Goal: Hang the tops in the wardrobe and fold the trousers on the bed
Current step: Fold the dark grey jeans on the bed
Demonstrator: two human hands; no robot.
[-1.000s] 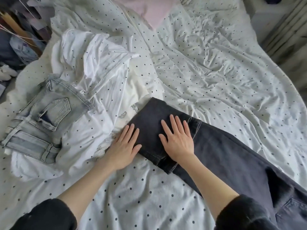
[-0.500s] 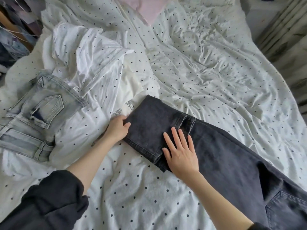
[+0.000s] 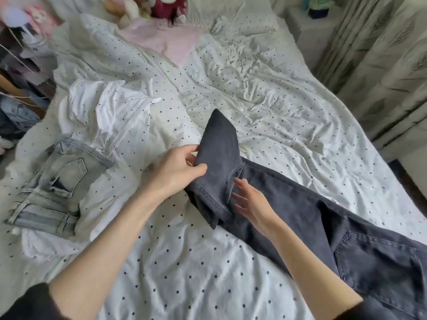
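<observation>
Head view: left hand (image 3: pixel 178 169) pinches dark trousers' (image 3: pixel 288 204) hem, right hand (image 3: pixel 251 204) open beside; pale jeans (image 3: pixel 53 188) folded at the bed's (image 3: pixel 184 273) left edge, white tops (image 3: pixel 108 112) unhung.

1. The bed (image 3: pixel 184 273) is covered by a white sheet printed with small dark dots, rumpled beyond the fingers (image 3: pixel 191 150) of the left hand.
2. Dark grey trousers (image 3: pixel 312 215) are laid across the bed to the right of those fingers, their leg end raised off the sheet at the fingers.
3. Light blue jeans (image 3: pixel 57 188), folded, are seen to the left of the fingers.
4. A crumpled white top (image 3: pixel 111 116) lies beyond and left of the fingers, just beside the jeans.
5. A pink garment (image 3: pixel 166 40) and soft toys (image 3: pixel 147 8) are seen far beyond the fingers, at the bed's head.
</observation>
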